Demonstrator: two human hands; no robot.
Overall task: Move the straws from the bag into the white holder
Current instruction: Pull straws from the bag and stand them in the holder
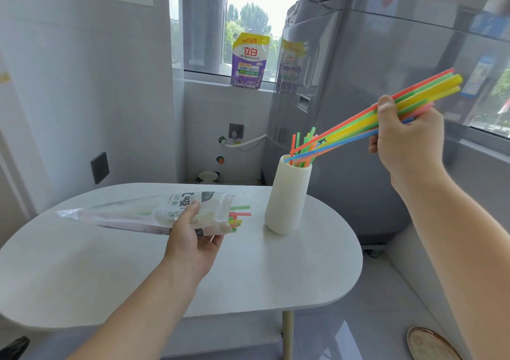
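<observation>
Straws come in three lots here. Nearest you: your left hand (193, 238) grips the straw bag (129, 216) close to its open end, thumb on top, fingers curled under. The bag lies flat along the white table (82, 276), mouth facing right toward the holder, with a few leftover straws (239, 216) poking out. Can't tell if the bag rests on the tabletop or sits just above it. Just right of that mouth, the white ribbed holder (287, 202) stands upright near the table's right edge, with a clutch of loaded straws (305, 145) in it. Your right hand (405, 138) is higher and right of the holder, closed around a mixed-colour bundle (356, 129): thumb across the top, fingers wrapped below, grip on the upper half. Key relation: the bundle's long axis runs from upper right down-left, lower tips at the holder's mouth, seemingly just over the rim, tilted well off the holder's upright. My read: stand the bundle up more before easing the grip, or the tips could lever on the rim and tip the holder. Behind: grey washing machine (358, 83), detergent pouch (249, 61) on the window ledge (209, 78).
</observation>
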